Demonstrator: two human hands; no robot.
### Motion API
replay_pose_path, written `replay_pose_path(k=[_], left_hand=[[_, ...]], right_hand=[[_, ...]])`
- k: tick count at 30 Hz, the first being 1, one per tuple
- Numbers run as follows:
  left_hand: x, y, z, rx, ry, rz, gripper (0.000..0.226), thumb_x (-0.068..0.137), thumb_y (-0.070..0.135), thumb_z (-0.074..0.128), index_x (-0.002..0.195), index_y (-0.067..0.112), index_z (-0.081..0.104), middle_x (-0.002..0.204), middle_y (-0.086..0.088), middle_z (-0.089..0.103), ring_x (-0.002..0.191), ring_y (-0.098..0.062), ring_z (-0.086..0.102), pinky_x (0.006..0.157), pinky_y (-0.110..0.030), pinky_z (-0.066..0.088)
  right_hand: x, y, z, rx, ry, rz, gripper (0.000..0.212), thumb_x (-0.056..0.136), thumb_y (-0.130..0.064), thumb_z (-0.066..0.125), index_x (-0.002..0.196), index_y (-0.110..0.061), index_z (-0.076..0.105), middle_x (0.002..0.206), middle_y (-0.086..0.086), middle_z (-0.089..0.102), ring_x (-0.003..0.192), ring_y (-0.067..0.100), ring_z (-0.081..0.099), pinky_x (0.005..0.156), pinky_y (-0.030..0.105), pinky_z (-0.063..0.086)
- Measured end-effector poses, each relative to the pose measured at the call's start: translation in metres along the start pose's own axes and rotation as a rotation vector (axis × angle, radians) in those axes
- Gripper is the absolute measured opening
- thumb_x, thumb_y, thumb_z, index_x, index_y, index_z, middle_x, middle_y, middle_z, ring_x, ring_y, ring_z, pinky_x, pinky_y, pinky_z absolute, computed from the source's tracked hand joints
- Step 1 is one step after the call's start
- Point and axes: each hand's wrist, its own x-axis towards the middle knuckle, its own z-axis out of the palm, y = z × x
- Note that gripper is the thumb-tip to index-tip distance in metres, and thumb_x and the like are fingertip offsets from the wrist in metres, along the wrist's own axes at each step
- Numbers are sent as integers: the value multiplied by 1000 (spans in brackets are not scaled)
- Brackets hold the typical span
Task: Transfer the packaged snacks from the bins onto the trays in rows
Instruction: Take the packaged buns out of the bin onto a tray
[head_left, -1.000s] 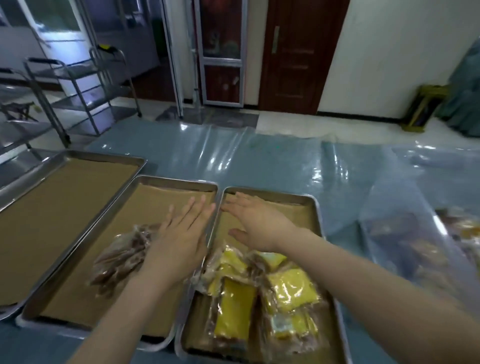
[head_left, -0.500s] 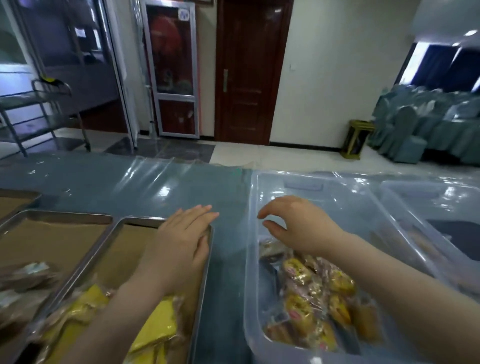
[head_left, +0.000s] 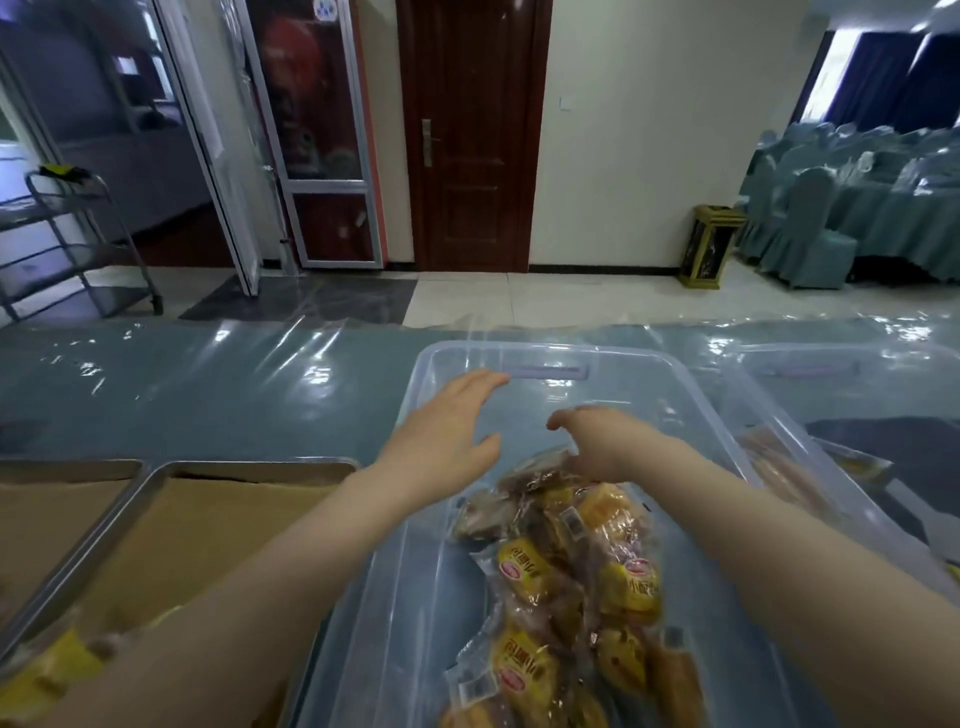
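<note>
**A:** Nearest items?
**B:** Packaged snacks (head_left: 571, 587) heaped in the clear bin (head_left: 691, 395) on the worktop (head_left: 208, 395).
**A:** Hands?
**B:** Right hand (head_left: 602, 441) touches the heap, fingers curled; grip unclear. Left hand (head_left: 447, 436) above, fingers spread, empty. Tray (head_left: 249, 467) beside the bin.

Two bare forearms and hands.
The left hand (head_left: 441, 447) and right hand (head_left: 605, 441) wear nothing (no sleeves, gloves, rings or watch show).

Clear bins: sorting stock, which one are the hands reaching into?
The nearer clear bin, beside the trays and piled with yellow snack packs; the other sits farther right.
</note>
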Motion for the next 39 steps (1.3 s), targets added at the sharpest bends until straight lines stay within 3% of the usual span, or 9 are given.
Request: replay_pose_path(k=[7,10,14,19,22,24,28,33,39], left_hand=[[59,-33,98,-136,-247,-398,101,69,34,75,148,14,14,149,-12,25,138,-29,26,109,-40,30],[52,-42,131,37,-365,-463,120,68,52,75,149,17,-6,156,-16,1,143,-30,9,114,-44,18],[40,-41,156,103,-351,-506,117,67,60,71,149,23,-3,156,-13,6,142,-31,16,112,-46,22],[26,-36,170,-7,-231,-579,73,81,23,60,142,14,20,131,-14,50,115,-32,51,93,-44,45],[27,-23,167,-4,-166,-630,81,88,6,51,149,13,-2,144,-19,35,122,-35,45,97,-45,43],[31,-16,158,-16,-119,-613,79,90,1,46,149,16,-3,150,-18,26,125,-37,43,98,-46,41],[39,-7,123,-40,96,-468,53,87,0,37,135,22,39,123,-10,58,106,-33,56,84,-39,46],[41,17,71,-109,261,-355,60,84,-4,33,133,29,44,118,-4,62,98,-28,58,79,-38,48],[9,24,-4,-114,512,-30,45,90,0,44,125,25,57,105,-3,68,90,-25,62,71,-28,43]], right_hand=[[46,0,57,-44,-136,-30,77,83,-29,66,147,-34,24,159,0,13,144,26,15,110,50,30],[47,11,75,-74,-129,-5,76,84,-45,61,147,-37,20,158,-1,15,143,25,16,106,55,33],[44,22,96,-68,10,-17,64,90,-46,51,146,-39,21,155,0,23,141,25,21,111,49,24],[45,22,104,-33,87,3,45,98,-36,39,142,-37,32,151,2,30,138,26,25,111,46,23],[45,17,99,80,135,59,45,99,-22,37,143,-30,35,147,5,37,136,27,29,108,43,30],[42,15,92,149,205,97,47,97,-13,37,142,-27,37,144,6,42,134,28,33,106,43,35],[30,14,61,223,339,112,44,95,-14,41,137,-25,43,134,6,51,120,32,48,91,40,43],[3,6,13,393,559,124,30,99,-25,40,126,-21,53,116,6,62,99,30,58,69,33,39],[-45,-34,-20,827,774,133,23,98,-23,46,118,-23,56,102,-3,63,92,17,58,78,37,48]])
